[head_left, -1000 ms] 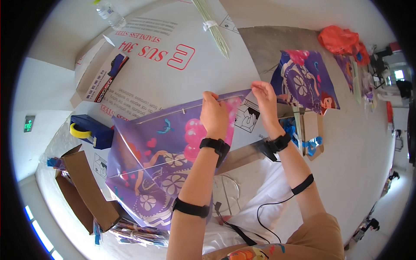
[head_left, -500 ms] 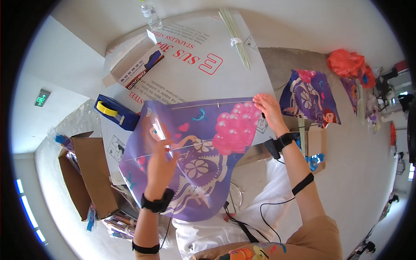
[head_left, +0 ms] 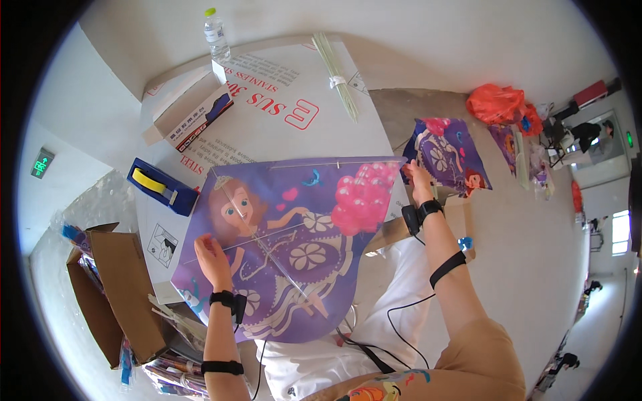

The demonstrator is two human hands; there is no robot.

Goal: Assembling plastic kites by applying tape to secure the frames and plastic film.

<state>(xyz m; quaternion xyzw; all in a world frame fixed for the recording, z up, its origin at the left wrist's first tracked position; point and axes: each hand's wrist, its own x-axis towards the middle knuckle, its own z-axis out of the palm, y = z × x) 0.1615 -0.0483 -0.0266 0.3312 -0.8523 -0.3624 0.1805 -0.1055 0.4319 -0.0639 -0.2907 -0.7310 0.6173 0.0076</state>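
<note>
A purple kite (head_left: 314, 220), printed with a cartoon princess and pink balloons, lies over the table's front part and hangs over my lap. Thin rods run along its top edge, across it and down its middle. At the kite's left side rests my left hand (head_left: 212, 260), its fingers stretched out on the sheet. My right hand (head_left: 420, 182) is at the upper right corner, fingers closed about the kite's edge; the fingertips are partly hard to make out. Left of the kite stands a blue tape dispenser (head_left: 160, 187) with a yellow core.
The table (head_left: 267, 137) also bears an opened long carton (head_left: 190, 110), a bundle of pale rods (head_left: 336, 80) and a water bottle (head_left: 216, 39). A second purple kite (head_left: 448, 154) lies to the right, near red plastic bags (head_left: 495, 103). A cardboard box (head_left: 130, 294) stands at the left.
My left hand has moved left and down, from the kite's middle to its left side. The kite's sheet lies flatter, with less glare. My right hand stays by the upper right corner.
</note>
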